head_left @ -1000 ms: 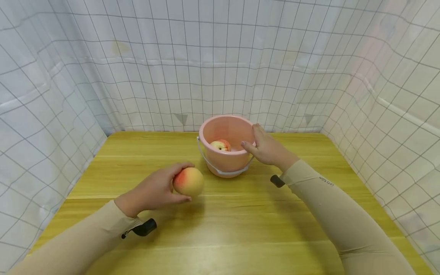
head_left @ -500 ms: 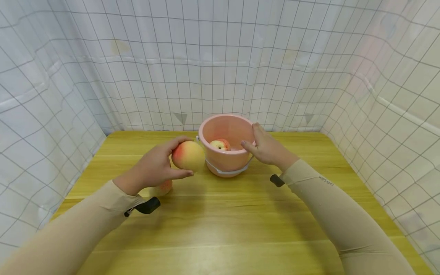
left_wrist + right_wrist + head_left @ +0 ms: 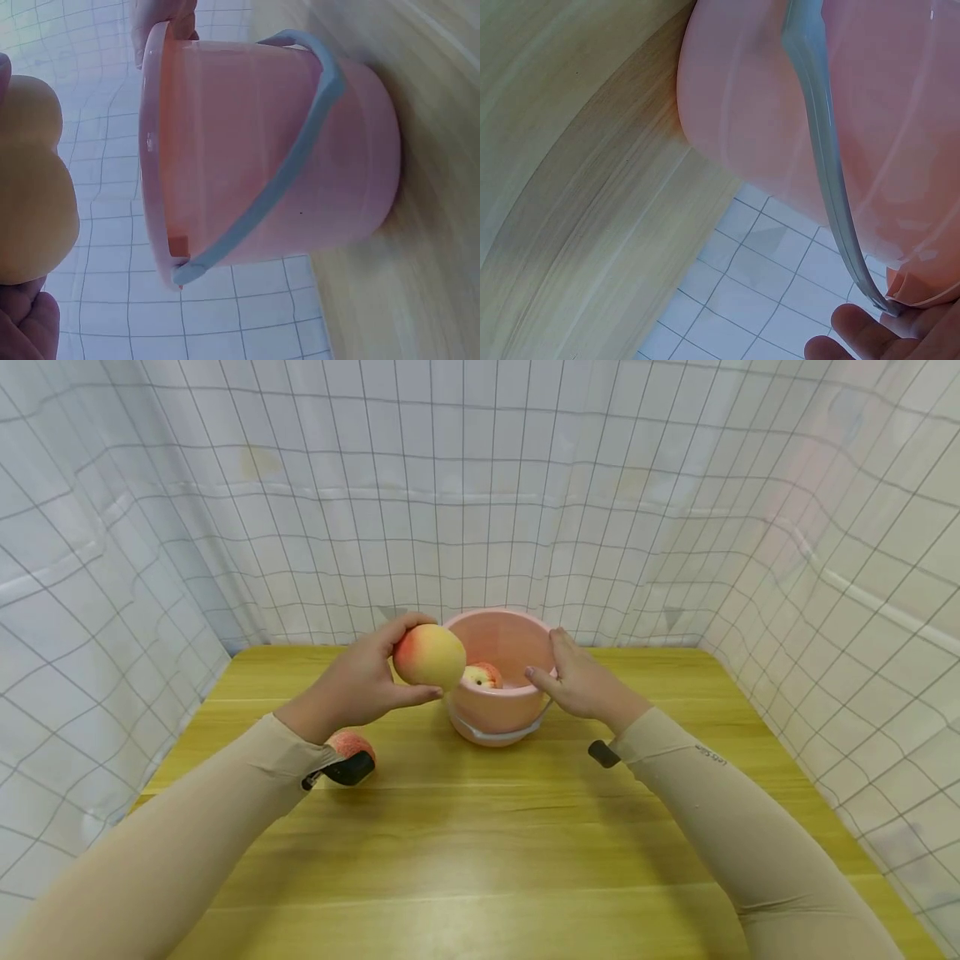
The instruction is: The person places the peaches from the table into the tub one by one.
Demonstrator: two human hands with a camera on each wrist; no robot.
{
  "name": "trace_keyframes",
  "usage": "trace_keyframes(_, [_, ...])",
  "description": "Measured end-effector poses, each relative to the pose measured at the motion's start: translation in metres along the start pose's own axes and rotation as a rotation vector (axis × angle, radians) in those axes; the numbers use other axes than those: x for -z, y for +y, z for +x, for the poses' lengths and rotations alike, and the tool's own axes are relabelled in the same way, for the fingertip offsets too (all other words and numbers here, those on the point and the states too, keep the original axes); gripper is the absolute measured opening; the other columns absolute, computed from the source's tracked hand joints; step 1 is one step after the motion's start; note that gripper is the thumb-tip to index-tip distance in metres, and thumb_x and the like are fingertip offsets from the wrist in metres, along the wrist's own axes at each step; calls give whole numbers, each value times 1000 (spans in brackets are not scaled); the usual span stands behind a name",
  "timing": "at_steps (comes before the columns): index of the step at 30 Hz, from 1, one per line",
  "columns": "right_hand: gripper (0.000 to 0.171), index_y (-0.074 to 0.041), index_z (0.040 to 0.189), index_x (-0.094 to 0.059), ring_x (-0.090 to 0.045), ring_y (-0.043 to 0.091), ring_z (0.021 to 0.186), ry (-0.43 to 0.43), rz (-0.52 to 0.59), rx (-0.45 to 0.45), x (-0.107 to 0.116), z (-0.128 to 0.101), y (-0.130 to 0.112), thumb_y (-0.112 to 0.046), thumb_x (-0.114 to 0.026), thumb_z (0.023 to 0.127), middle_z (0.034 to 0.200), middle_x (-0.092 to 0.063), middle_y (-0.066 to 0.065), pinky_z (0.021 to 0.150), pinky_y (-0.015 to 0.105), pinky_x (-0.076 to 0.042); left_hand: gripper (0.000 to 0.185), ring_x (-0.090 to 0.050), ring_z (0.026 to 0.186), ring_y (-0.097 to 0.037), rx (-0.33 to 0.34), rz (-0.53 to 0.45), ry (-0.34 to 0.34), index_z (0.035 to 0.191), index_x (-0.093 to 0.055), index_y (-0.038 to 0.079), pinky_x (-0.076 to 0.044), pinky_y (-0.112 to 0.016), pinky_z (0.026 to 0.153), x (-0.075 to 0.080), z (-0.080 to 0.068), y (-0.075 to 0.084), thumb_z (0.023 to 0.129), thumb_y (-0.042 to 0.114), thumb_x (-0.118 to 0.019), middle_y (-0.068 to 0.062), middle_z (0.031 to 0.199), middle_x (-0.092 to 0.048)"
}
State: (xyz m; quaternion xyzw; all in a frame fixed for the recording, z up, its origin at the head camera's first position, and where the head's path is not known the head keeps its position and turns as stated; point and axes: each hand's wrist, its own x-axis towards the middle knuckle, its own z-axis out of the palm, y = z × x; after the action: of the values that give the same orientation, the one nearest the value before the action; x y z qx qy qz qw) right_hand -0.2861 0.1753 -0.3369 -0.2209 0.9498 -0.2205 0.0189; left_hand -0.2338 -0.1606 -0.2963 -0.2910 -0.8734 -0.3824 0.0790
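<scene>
My left hand [image 3: 365, 675] grips a yellow peach [image 3: 431, 657] with a red blush, thumb below and fingers above. It holds the peach up at the left rim of a pink bucket [image 3: 495, 714]; in the left wrist view the peach [image 3: 34, 187] is apart from the bucket's rim. A red and pale apple [image 3: 483, 676] lies inside the bucket, partly covered by the rim and the held peach. My right hand [image 3: 588, 683] holds the bucket's right rim, thumb inside. Under my left wrist sits a reddish round fruit [image 3: 352, 743], half hidden by the wrist camera.
The bucket stands near the back of a wooden table [image 3: 465, 843]. Its grey handle [image 3: 825, 165] hangs down at the front. A white gridded curtain [image 3: 495, 485] rises behind the table and along both sides.
My left hand has lifted the peach from low over the table up to the bucket's left rim. That uncovered the reddish fruit on the table. My right hand has stayed on the rim.
</scene>
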Motion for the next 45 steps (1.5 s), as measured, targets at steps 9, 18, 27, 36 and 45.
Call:
trace_keyframes(9, [97,5,167,-2,-9,41,164,-4,6,-18,1,0,-1,-59,-43,107,175,-2,27,133,54,-16,78,-66,111,-25,-15,11,26,147,-51,16,-56,-46,96,-3,25,3,82,31,-91,-6,136,-63])
trace_keyframes(18, [96,4,167,-1,-7,40,164,-10,1,-9,0,1,1,-60,-41,107,175,-1,28,133,53,-14,76,-65,111,-22,-19,-67,34,146,-51,17,-56,-44,95,-9,43,3,82,30,-91,-1,135,-63])
trace_keyframes(27, [95,6,166,-5,-9,41,163,2,12,5,0,1,0,-58,-43,108,175,-3,28,132,54,-16,79,-66,113,-24,-10,-94,31,151,-46,16,-57,-47,97,-20,56,-1,86,30,-89,-5,140,-61])
trace_keyframes(36, [93,7,165,-9,-21,42,161,20,7,33,-2,3,4,-57,-44,107,173,-12,30,131,55,-23,78,-65,115,-27,11,-131,21,151,-44,18,-57,-49,99,-30,64,-4,87,29,-87,-6,142,-59])
trace_keyframes(45, [93,7,166,-7,-17,42,162,10,11,24,-1,3,3,-55,-44,108,174,-9,30,131,56,-21,76,-65,115,-27,39,-145,31,149,-45,21,-57,-50,99,-37,69,-8,87,31,-88,-6,139,-59])
